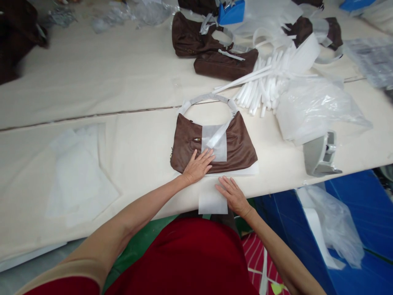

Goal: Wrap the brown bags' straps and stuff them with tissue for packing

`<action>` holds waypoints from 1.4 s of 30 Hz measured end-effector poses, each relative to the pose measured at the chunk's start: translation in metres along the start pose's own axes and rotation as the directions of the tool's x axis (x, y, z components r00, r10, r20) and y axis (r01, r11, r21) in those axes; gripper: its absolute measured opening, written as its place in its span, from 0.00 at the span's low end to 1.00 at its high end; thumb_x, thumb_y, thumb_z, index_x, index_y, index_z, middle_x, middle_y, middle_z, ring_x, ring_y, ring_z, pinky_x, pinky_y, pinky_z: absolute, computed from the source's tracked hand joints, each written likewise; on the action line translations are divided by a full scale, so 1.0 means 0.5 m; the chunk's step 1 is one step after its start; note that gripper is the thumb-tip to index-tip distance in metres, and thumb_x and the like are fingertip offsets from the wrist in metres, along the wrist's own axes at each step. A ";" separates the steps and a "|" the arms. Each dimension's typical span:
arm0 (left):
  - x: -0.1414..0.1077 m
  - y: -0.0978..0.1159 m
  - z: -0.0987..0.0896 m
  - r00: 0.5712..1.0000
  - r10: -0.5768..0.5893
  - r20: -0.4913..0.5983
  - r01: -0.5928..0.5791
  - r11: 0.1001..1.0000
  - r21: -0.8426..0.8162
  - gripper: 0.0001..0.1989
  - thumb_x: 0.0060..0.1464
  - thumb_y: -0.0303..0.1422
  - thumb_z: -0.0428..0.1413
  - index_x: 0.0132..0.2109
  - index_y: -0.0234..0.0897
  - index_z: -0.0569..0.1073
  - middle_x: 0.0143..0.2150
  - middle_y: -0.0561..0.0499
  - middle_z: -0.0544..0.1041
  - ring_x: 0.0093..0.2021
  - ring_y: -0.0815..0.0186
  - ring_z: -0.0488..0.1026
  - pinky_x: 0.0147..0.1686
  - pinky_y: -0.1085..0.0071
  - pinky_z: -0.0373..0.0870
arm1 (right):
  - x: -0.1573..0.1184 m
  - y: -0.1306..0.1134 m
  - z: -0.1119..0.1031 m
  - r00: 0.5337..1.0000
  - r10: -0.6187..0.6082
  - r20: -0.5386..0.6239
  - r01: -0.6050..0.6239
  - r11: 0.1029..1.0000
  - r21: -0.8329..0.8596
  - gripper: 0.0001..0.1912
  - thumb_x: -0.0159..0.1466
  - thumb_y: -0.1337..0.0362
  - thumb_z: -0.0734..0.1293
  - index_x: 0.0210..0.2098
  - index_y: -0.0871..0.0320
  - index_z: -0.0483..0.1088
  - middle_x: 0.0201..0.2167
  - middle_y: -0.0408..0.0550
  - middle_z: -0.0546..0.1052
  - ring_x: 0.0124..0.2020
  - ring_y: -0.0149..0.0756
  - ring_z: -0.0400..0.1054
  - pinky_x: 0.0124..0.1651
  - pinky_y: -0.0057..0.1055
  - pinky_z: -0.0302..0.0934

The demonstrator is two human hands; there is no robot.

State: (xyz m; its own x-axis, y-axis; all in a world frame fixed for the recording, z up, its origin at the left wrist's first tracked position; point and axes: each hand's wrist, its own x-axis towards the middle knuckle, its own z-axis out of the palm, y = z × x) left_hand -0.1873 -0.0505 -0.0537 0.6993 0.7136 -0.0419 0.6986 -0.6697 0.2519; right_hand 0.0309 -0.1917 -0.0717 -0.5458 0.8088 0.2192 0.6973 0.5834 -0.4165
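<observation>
A brown handbag (239, 143) lies flat on the table in front of me, its handle (211, 97) wrapped in white material and pointing away. Across its middle lies a translucent white sheet (221, 155), with a white strip running diagonally over it. My left hand (198, 166) rests with fingers spread on the bag's lower edge and the sheet's corner. Just below the bag, my right hand (235, 196) lies open at the right side of a second white sheet part (211, 200), which hangs over the table's front edge. White paper shows beneath the bag's lower right edge.
To the right stands a grey tape dispenser (317, 155), beside a clear plastic bag (319, 106). Behind it lie a bundle of white foam sticks (260, 88) and more brown handbags (225, 65). Thin white sheets (80, 176) lie at left. A blue tape dispenser (231, 12) sits at the back.
</observation>
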 end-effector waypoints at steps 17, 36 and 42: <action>-0.019 -0.003 0.018 0.999 0.047 -0.006 -0.047 0.999 -0.001 0.23 0.67 0.34 0.42 0.66 0.42 0.61 0.71 0.45 0.59 0.72 0.60 0.50 0.69 0.47 0.38 | 0.083 0.014 -0.077 0.999 -0.035 -0.036 0.042 0.967 0.252 0.21 0.69 0.73 0.54 0.55 0.58 0.71 0.46 0.54 0.78 0.49 0.38 0.71 0.54 0.39 0.67; 0.006 -0.027 -0.024 0.964 -0.260 -0.057 0.190 0.822 -0.537 0.12 0.58 0.40 0.55 0.42 0.41 0.80 0.48 0.48 0.81 0.51 0.61 0.75 0.61 0.59 0.62 | 0.257 0.092 -0.029 0.640 0.765 0.073 -0.752 0.605 0.262 0.11 0.65 0.57 0.67 0.31 0.57 0.73 0.33 0.46 0.74 0.35 0.34 0.70 0.37 0.26 0.58; 0.027 -0.003 0.005 0.832 -0.525 -0.180 0.391 0.784 -0.483 0.13 0.57 0.39 0.54 0.28 0.37 0.74 0.28 0.53 0.77 0.28 0.69 0.70 0.34 0.74 0.65 | 0.278 0.090 -0.045 0.539 0.833 0.129 -0.819 0.481 0.313 0.12 0.65 0.56 0.67 0.29 0.56 0.71 0.30 0.44 0.76 0.33 0.35 0.69 0.35 0.27 0.54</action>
State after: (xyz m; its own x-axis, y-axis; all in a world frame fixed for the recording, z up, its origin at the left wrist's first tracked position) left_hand -0.1786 -0.0402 -0.0570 0.1875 0.9822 0.0064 0.7476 -0.1469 0.6477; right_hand -0.0032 -0.0512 -0.0399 0.2266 0.9119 -0.3422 0.6368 -0.4045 -0.6564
